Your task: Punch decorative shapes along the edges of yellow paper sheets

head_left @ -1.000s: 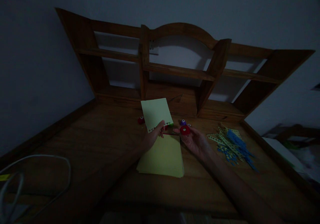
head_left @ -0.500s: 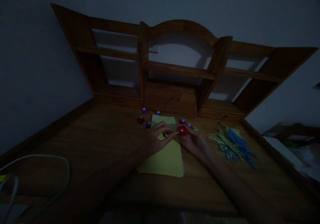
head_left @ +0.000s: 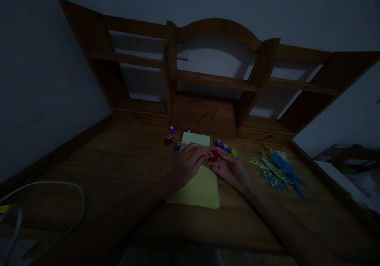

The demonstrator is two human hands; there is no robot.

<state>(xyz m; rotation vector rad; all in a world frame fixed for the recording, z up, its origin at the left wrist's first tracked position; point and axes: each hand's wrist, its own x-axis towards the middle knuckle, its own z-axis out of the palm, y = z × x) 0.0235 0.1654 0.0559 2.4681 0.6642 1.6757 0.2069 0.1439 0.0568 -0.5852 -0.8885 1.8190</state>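
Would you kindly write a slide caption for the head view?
Both hands, left and right, meet at a red punch over yellow paper on a dim wooden desk.

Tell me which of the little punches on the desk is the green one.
The green punch is the rightmost of the three in the row right of the yellow paper, beside two purple ones; it lies closest to the paper strips.

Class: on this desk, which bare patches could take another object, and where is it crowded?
Bare wood lies between the white cable and the yellow paper stack, and along the near edge. It is crowded around both hands, the small punches and the paper strips.
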